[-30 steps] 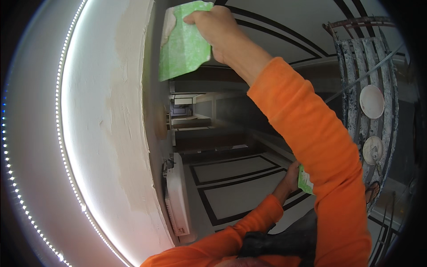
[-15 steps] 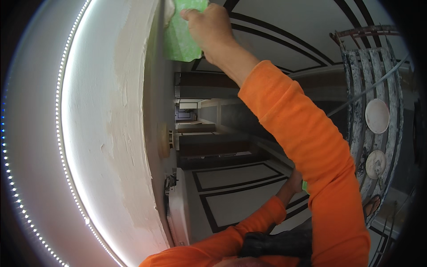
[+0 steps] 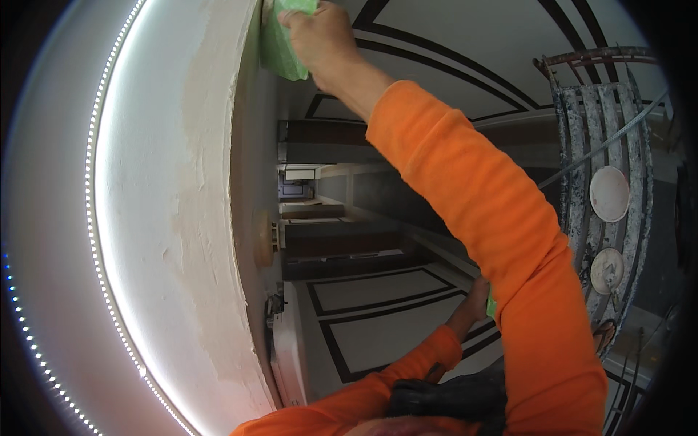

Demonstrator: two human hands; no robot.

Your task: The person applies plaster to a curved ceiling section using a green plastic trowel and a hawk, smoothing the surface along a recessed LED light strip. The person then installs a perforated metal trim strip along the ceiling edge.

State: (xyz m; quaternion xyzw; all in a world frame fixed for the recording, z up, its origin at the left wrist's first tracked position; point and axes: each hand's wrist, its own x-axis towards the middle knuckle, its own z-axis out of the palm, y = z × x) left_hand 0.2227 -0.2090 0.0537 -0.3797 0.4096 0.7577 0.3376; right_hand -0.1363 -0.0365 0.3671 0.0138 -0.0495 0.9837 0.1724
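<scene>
My right hand [image 3: 320, 45] is raised at the top of the view, its fingers closed on a green spreader [image 3: 282, 57], a thin flat sheet. The spreader's left side lies at the edge of a plastered ceiling drop [image 3: 218, 182], which has pale filler smeared along its corner. Lower down, my left hand [image 3: 475, 302] is closed around a green object [image 3: 492, 304]. Most of that object is hidden behind my orange right sleeve [image 3: 465, 196], so I cannot tell its kind.
Lit LED strips [image 3: 93, 182] curve along the left. A paint-spattered slatted platform [image 3: 574, 145] stands at the right, bearing two pale round containers [image 3: 609, 194]. A white box-like unit [image 3: 289, 349] is below the plastered edge. A dark-floored corridor [image 3: 378, 196] runs behind my arms.
My right hand has moved left and slightly up with the green spreader along the plastered edge. The whole view has shifted a little. My left hand keeps its hold.
</scene>
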